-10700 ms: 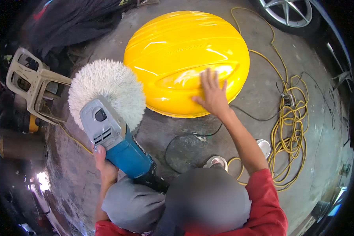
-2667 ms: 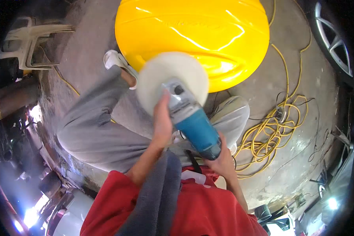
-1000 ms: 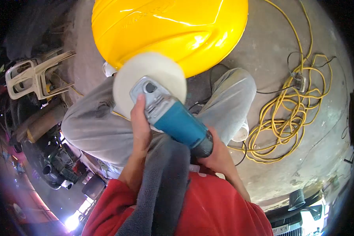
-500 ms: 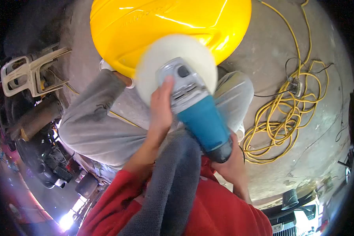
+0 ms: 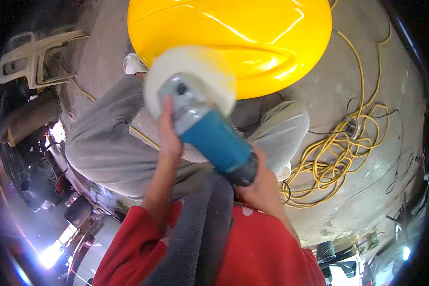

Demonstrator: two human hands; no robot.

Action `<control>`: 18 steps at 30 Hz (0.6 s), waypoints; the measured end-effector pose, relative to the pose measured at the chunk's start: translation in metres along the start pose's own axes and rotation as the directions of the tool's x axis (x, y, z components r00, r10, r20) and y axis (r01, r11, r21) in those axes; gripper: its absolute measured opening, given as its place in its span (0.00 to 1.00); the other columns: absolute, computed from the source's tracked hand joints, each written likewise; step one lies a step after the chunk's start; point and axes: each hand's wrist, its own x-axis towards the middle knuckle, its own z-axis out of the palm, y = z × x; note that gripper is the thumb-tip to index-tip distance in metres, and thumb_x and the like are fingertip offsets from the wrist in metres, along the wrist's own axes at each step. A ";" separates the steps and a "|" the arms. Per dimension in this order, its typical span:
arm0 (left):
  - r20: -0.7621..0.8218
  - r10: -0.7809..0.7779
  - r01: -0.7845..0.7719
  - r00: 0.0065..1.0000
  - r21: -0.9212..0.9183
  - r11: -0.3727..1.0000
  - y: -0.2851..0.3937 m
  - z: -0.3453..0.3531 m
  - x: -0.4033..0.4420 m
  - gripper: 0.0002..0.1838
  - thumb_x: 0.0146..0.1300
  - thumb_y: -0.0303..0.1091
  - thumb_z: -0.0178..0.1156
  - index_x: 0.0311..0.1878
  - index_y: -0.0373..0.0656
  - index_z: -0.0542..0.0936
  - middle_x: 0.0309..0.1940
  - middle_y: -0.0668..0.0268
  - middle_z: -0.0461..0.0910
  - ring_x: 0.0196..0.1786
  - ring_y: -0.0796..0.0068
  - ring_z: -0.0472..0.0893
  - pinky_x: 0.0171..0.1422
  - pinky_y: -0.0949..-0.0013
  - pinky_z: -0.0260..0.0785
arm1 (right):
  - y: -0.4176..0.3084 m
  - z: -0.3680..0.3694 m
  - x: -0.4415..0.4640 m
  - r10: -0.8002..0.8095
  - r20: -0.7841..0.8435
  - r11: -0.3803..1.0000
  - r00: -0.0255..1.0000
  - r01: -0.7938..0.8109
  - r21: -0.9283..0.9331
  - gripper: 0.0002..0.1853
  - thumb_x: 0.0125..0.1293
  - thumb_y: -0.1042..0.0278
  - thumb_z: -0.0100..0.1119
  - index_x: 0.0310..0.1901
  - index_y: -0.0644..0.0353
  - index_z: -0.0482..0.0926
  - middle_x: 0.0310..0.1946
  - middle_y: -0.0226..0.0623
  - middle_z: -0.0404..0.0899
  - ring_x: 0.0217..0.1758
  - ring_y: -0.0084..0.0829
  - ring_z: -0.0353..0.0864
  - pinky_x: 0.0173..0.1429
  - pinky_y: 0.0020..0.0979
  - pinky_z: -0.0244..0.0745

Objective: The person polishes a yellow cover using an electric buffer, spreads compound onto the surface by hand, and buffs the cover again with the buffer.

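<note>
A blue and grey power polisher [image 5: 219, 140] with a round white pad [image 5: 190, 78] is held in both hands. Motion blurs the pad, which overlaps the lower left edge of a glossy yellow panel [image 5: 233, 40]. Around the grey head of the tool, my left hand [image 5: 169, 131] is closed at its left side. My right hand [image 5: 262, 183] wraps the dark rear end of the tool. Whether the pad touches the panel cannot be made out.
A coiled yellow cord [image 5: 326, 164] lies on the concrete floor [image 5: 362, 200] at the right. At the upper left is a beige plastic chair [image 5: 33, 59]. My bent legs in grey trousers [image 5: 109, 143] flank the tool. A grey cloth [image 5: 198, 233] hangs over the red shirt.
Since half a second ago, the polisher has moved left, from the panel's lower middle to its lower left. Both hands have gone with it and keep their hold. The camera view has shifted slightly.
</note>
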 end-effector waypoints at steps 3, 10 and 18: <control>0.171 0.137 -0.198 0.976 0.415 0.888 -0.019 0.043 -0.008 0.30 0.74 0.53 0.43 0.59 0.33 0.72 0.52 0.49 0.77 0.57 0.57 0.76 0.66 0.60 0.61 | 0.036 -0.020 -0.025 -0.018 -0.159 0.995 0.987 0.034 0.096 0.51 0.43 0.70 0.70 0.71 0.47 0.54 0.47 0.57 0.79 0.52 0.53 0.81 0.55 0.44 0.75; 0.253 -0.048 -0.026 0.966 0.283 0.959 -0.001 0.093 -0.016 0.34 0.69 0.60 0.50 0.44 0.29 0.80 0.36 0.50 0.82 0.42 0.55 0.80 0.52 0.57 0.68 | 0.052 -0.011 -0.049 0.162 -0.350 0.958 0.923 -0.063 0.279 0.53 0.40 0.75 0.71 0.71 0.61 0.52 0.53 0.44 0.74 0.55 0.37 0.76 0.60 0.37 0.71; 0.067 -0.044 0.059 0.997 -0.243 0.968 0.001 -0.055 0.031 0.32 0.74 0.54 0.45 0.67 0.36 0.67 0.61 0.57 0.74 0.61 0.65 0.75 0.68 0.62 0.65 | -0.039 0.045 0.017 -0.012 -0.075 0.999 0.997 0.008 -0.045 0.50 0.44 0.71 0.69 0.70 0.48 0.53 0.42 0.58 0.80 0.46 0.59 0.81 0.51 0.48 0.76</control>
